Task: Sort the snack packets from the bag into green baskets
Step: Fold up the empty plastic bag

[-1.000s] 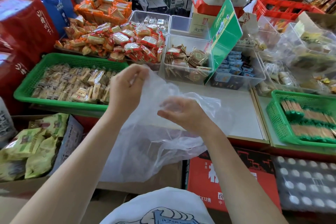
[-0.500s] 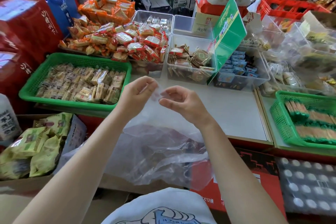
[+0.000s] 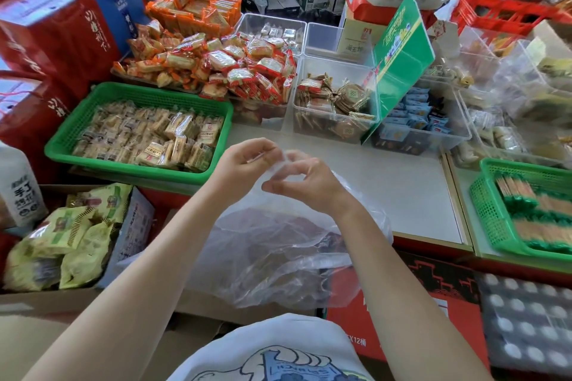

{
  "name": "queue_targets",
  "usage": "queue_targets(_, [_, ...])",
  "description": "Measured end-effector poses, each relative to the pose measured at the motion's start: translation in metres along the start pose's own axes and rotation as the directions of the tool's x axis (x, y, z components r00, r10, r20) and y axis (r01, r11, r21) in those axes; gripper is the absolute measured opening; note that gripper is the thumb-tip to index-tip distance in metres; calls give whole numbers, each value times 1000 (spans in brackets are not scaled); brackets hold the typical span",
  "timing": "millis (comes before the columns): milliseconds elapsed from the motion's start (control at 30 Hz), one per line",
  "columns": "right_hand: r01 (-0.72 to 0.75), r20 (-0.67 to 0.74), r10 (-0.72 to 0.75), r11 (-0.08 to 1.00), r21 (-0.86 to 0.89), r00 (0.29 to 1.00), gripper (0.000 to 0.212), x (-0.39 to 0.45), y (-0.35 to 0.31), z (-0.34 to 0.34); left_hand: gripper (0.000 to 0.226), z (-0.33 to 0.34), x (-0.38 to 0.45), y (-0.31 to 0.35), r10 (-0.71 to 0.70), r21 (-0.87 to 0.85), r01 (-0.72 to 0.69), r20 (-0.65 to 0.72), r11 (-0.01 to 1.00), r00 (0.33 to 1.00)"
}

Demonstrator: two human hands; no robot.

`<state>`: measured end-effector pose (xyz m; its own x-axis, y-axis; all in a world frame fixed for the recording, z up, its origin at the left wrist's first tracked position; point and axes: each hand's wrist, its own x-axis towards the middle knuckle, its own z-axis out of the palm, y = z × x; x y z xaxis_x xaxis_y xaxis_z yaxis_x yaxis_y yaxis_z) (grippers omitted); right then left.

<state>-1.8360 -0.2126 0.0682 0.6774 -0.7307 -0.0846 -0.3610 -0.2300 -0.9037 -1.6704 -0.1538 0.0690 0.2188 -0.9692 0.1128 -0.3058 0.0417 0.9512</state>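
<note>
Nearest the camera, two bare forearms reach forward over a white printed shirt (image 3: pixel 272 349). Between them hangs a clear plastic bag (image 3: pixel 278 250), crumpled and see-through, drooping past the near edge of the surface (image 3: pixel 402 195) and down in front of a red carton (image 3: pixel 433 281) below; whether any packets lie inside it I cannot tell. The left hand (image 3: pixel 244 164) and the right hand (image 3: pixel 305 182) meet at the top of the bag, just above the near edge — both have curled fingers pinching the thin film at its mouth, the two hands almost touching.

To the left, below the surface, a cardboard box holds yellow-green snack bags (image 3: pixel 62 244), with a white bottle (image 3: pixel 18 192) beside it. At the lower right lies a dark tray of pale round items (image 3: pixel 526 325).

On the surface's left edge stands a green basket (image 3: pixel 139 130) filled with pale wrapped snack packets (image 3: pixel 154 136). At the right edge, on an adjoining surface, a second green basket (image 3: pixel 495 216) carries rows of green-and-tan packets.

Further back, along the far edge, a heap of red and orange packets (image 3: pixel 223 65) spills over clear bins; a clear bin of brown-wrapped sweets (image 3: pixel 334 102) stands just right of it, with a tilted green sign (image 3: pixel 402 52) leaning against it and blue packets (image 3: pixel 414 114) in the next bin. Red gift boxes (image 3: pixel 52 28) rise at the far left — a red crate (image 3: pixel 501 15) sits at the far right.
</note>
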Motion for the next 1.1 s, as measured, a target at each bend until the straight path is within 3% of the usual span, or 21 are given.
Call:
queue_targets(100, [-118, 80, 118, 993, -6, 990, 22, 2, 0, 0, 12, 0, -1, 3, 30, -17, -31, -57, 999, 998])
queue_targets(233, [-251, 115, 272, 953, -167, 955, 40, 1, 18, -11, 25, -14, 1, -8, -10, -102, -26, -336, 994, 942])
queue_targets(333, [-313, 121, 346, 922, -229, 930, 32, -6, 31, -27, 26, -29, 4, -27, -60, -109, 6, -501, 994, 863])
queue_targets(433, [-330, 102, 362, 912, -242, 927, 22, -8, 36, -39, 25, -29, 5, -41, -100, -77, 69, -559, 995, 823])
queue_targets(500, [-316, 94, 348, 916, -248, 933, 22, -7, 37, -41, 16, -21, 7, -46, -131, -11, 147, -522, 989, 843])
queue_targets(567, [-285, 96, 314, 930, -232, 945, 21, -5, 37, -38, 26, -16, 8, -51, -35, 307, 212, -493, 928, 869])
queue_targets(633, [-277, 98, 306, 932, -235, 947, 18, -5, 35, -34, 44, -10, 9, -49, 230, 607, 46, -369, 794, 900])
queue_targets(733, [-275, 114, 313, 924, -265, 943, 18, -3, 28, -27, 38, 14, 9, -26, 427, 654, -327, 7, 682, 904])
queue_targets(833, [-223, 140, 268, 936, -274, 953, 25, -3, 21, -17, 45, 39, 13, -15, 409, 652, -422, 183, 630, 894])
queue_targets(1000, [-158, 125, 174, 979, -130, 977, 2, -12, 14, -23, 59, 43, 20, -16, 259, 718, -301, 172, 628, 951])
queue_targets(1100, [-181, 136, 201, 973, -145, 970, 3, -17, 10, -29, 65, 46, 19, -15, 207, 742, -247, 148, 624, 967])
